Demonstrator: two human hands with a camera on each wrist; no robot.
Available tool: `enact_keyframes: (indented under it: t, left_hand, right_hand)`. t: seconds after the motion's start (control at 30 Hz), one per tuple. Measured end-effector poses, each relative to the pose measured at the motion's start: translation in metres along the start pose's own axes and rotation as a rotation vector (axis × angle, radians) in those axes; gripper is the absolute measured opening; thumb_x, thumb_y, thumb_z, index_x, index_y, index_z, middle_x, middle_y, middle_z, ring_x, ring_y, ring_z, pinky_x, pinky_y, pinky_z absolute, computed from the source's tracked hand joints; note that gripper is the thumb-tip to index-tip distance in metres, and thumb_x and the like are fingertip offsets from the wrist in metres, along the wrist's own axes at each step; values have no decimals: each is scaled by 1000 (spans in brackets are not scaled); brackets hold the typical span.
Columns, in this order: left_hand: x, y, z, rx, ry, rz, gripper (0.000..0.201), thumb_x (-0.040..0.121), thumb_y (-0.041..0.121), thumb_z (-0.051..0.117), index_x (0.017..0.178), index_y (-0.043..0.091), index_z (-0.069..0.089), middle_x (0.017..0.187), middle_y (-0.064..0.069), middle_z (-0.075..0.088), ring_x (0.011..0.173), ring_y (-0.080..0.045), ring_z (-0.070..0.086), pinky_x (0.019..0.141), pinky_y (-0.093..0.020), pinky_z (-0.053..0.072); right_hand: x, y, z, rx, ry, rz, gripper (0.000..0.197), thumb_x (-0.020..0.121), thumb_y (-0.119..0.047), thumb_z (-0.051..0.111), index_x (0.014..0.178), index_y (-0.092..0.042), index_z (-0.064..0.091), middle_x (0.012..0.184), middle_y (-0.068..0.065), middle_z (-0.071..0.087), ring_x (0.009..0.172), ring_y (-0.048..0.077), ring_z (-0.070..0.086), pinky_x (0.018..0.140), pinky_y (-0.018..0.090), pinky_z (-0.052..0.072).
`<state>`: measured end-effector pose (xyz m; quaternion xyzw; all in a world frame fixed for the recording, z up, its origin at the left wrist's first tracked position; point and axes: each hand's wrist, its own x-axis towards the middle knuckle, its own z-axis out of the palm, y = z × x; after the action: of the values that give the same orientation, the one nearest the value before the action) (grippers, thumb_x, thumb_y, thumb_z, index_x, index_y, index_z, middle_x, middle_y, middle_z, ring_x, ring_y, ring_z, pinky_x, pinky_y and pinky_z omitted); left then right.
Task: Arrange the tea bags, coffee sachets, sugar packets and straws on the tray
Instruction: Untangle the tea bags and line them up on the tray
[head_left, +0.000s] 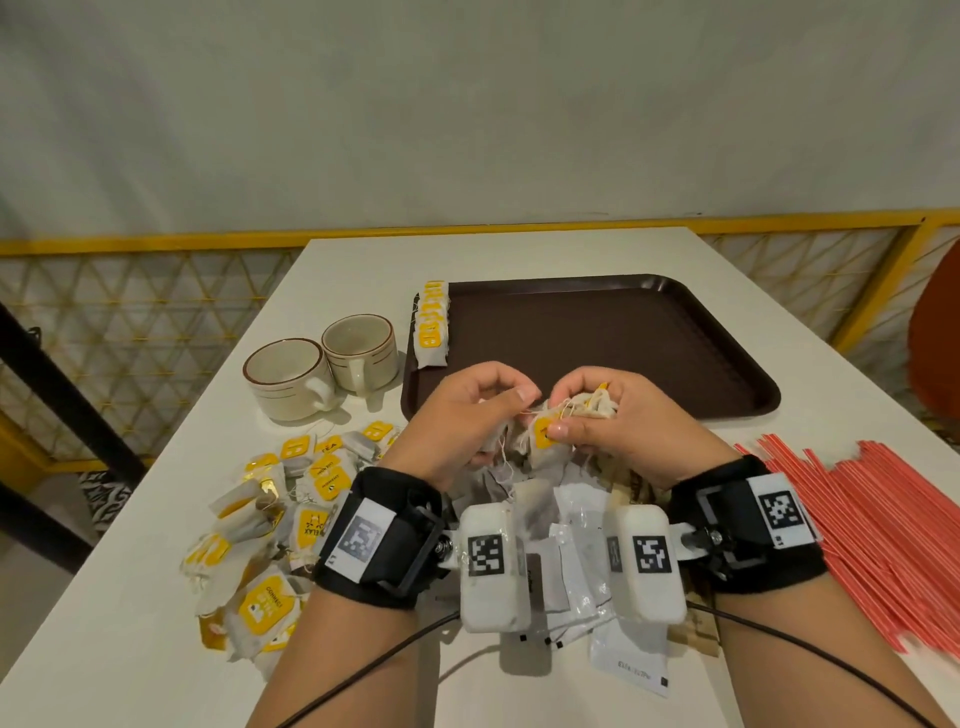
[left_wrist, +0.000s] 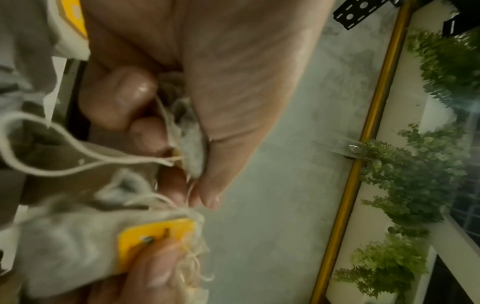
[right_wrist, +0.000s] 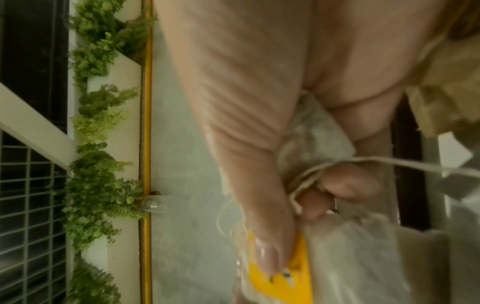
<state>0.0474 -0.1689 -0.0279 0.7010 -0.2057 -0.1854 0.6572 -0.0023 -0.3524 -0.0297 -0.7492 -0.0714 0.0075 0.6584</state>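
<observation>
Both hands hover over the near edge of the brown tray (head_left: 675, 353). My right hand (head_left: 592, 415) grips a bunch of tea bags (head_left: 587, 402), its thumb pressing a yellow tag (head_left: 544, 431) (right_wrist: 296, 273). My left hand (head_left: 478, 410) pinches a tea bag (left_wrist: 189, 144) and its string between thumb and fingers. A row of tea bags (head_left: 432, 325) lies along the tray's left side. A loose pile of tea bags (head_left: 270, 525) sits on the table at left. White sachets (head_left: 587, 587) lie under my wrists. Red straws (head_left: 883, 530) lie at right.
Two cream cups (head_left: 322, 369) stand left of the tray. The white table (head_left: 130, 597) ends close at left and right. A yellow rail (head_left: 156, 241) and mesh fence run behind it. An orange chair back (head_left: 935, 338) is at far right.
</observation>
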Motion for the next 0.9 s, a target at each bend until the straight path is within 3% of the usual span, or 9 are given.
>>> enact_keyframes:
  t: [0.1,0.27,0.4,0.5,0.7,0.9]
  left_hand:
    - [-3,0,-2,-14,-17,48,12,81,29,69,86,18,72,62,6,53,38,-6,32,41,-19,23]
    - [-1,0,3,-95,38,22,13,89,25,62,85,16,70,52,5,48,39,-8,29,38,-17,23]
    - [-1,1,5,-121,86,-12,18,95,18,55,80,15,64,42,8,44,35,-5,27,40,-16,20]
    - [-2,2,6,-122,78,-17,16,94,22,57,81,13,63,42,8,44,35,-6,27,42,-18,18]
    - [3,-3,5,-146,170,-29,31,93,15,57,64,24,65,54,4,50,39,-8,32,38,-16,23]
    - [5,-7,-3,-88,199,28,12,90,17,63,83,19,72,53,3,52,37,-9,31,40,-18,25]
  right_hand:
    - [0,0,1,100,77,-49,25,68,-17,76,91,-12,67,86,11,67,74,21,58,60,24,50]
    - [2,-2,7,150,127,-75,47,70,-14,74,115,-17,63,91,6,69,77,14,64,60,20,52]
    - [2,-2,12,157,120,-69,43,72,-6,74,113,-15,63,89,3,71,77,14,64,60,19,52]
    - [3,-1,14,152,122,-60,42,77,0,72,116,-13,62,89,5,70,75,12,64,60,19,52]
    - [2,-1,16,124,124,-39,49,69,-15,76,116,-17,64,100,13,71,85,21,66,68,25,56]
    - [0,-4,8,310,156,-24,43,76,-6,69,117,-15,63,98,11,72,82,18,66,64,23,54]
